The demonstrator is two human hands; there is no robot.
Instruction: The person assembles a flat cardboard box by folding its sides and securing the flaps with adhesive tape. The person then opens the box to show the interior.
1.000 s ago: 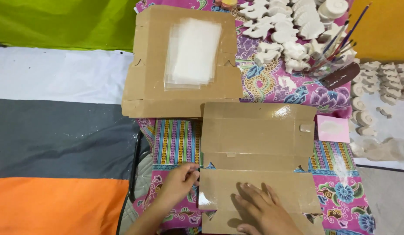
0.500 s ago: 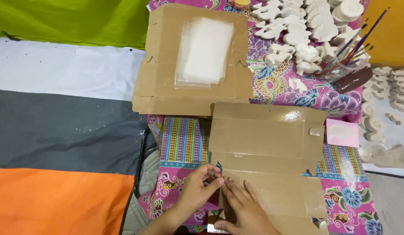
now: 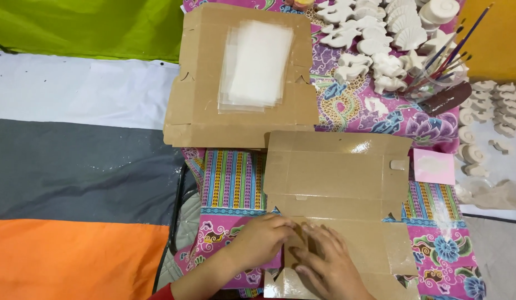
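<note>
I see the flat cardboard box blank [image 3: 338,183] lying unfolded on the patterned cloth [image 3: 233,180], its long axis running from the near edge of the cloth toward the far edge, its glossy near end under my hands. My left hand [image 3: 261,240] sits at the blank's near left edge, fingers curled and pinching a small flap there. My right hand [image 3: 330,266] lies palm down on the near panel, fingers spread a little and pressing flat, fingertips pointing toward the left hand; the two hands almost touch. Both forearms come in from the near edge, the left one in a red sleeve [image 3: 161,293].

Beyond the blank, toward the far left corner of the cloth, a second cardboard blank [image 3: 197,105] lies flat with a stack of clear plastic sheets [image 3: 257,65] on it. At the far right corner, white plaster figurines [image 3: 374,41] crowd together beside a clear cup of paintbrushes [image 3: 444,64]. A pink paper square [image 3: 434,166] lies just beside the blank's right edge. More white figurines [image 3: 491,119] rest off the right edge.
</note>
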